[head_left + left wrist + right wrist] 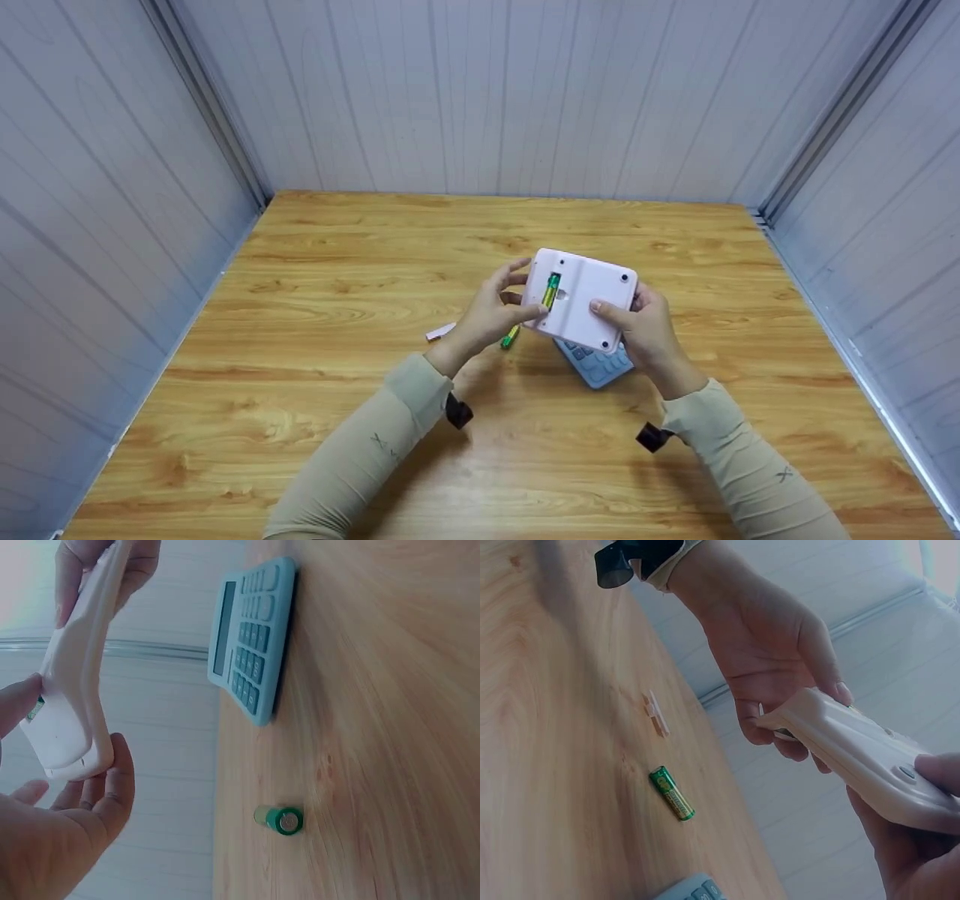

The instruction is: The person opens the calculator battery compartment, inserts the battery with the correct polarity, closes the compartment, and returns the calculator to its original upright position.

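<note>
A pale pink calculator [589, 296] is held above the table with its back turned up. Its uncovered battery slot contains a green battery [552, 291]. With the thumb at the lower end of that battery and the fingers behind the casing, my left hand [499, 304] grips the slot side. My right hand [649, 330] holds the opposite edge, thumb lying on the back panel and fingers underneath. Below, another green battery [672, 793] lies on the table, near a small pink battery cover [657, 715].
A blue calculator [255, 637] lies keys up on the wooden table [300, 300], partly hidden under the pink one in the head view. Pale panelled walls [480, 97] stand at the back and both sides. Each wrist carries a small black camera [458, 411].
</note>
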Available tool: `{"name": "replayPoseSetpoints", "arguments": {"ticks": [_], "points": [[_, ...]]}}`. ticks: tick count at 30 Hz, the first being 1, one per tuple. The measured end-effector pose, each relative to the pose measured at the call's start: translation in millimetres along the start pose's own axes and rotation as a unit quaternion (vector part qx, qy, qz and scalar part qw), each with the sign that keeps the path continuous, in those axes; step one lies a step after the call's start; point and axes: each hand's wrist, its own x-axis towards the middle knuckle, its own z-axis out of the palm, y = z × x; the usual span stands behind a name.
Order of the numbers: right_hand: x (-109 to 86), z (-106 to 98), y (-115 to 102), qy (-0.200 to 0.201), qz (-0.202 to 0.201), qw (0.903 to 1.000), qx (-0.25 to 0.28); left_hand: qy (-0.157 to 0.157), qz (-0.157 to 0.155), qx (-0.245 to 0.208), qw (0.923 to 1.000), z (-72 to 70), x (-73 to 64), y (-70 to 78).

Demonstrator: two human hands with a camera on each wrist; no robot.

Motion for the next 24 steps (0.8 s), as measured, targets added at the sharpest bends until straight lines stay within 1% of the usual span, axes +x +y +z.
{"name": "replayPoseSetpoints", "arguments": {"ticks": [5,10,15,19,24], "points": [[-0.9,3,2,0.000,-0.008,1.0000,0.003,0.012,-0.041,-0.039,0.9983,1.8,0.1,4.6],[-1.4,4,1,-0.005,-0.009,0.9999,0.002,0.005,-0.075,-0.073,0.9944,1.9,1.1,6.8],[-2.6,2,0,-0.014,-0.008,0.9999,-0.003,0.001,-0.084,-0.081,0.9931,1.5,1.7,7.1],[-2.1,1,2,-0.020,0.000,0.9998,-0.007,0.011,-0.091,-0.084,0.9923,2.5,0.9,9.8],[-1.6,0,1,-0.016,0.008,0.9998,-0.007,0.018,-0.099,-0.071,0.9924,4.1,0.3,13.8]]}}
